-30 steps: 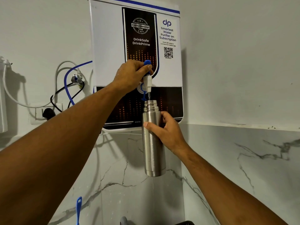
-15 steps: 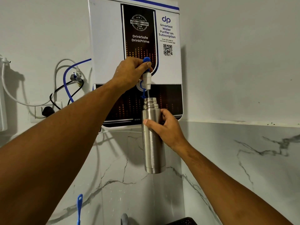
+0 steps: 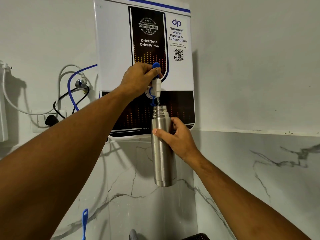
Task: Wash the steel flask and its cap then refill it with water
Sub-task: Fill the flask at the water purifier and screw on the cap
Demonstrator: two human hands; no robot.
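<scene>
Refilling step: gripping the steel flask [image 3: 162, 161] upright with right hand [image 3: 178, 139], fingers curled round its upper body, mouth directly under the spout [image 3: 156, 86]. Pinching the blue tap lever [image 3: 155, 65] on the wall purifier [image 3: 181, 78] with left hand [image 3: 138, 77], running water in. Next, probably: releasing lever before overflow

I count two hands, my left hand [image 3: 138, 77] and right hand [image 3: 178, 137], one flask [image 3: 162, 153], one purifier [image 3: 180, 75], one tap [image 3: 156, 84], one plug [image 3: 51, 119].
</scene>
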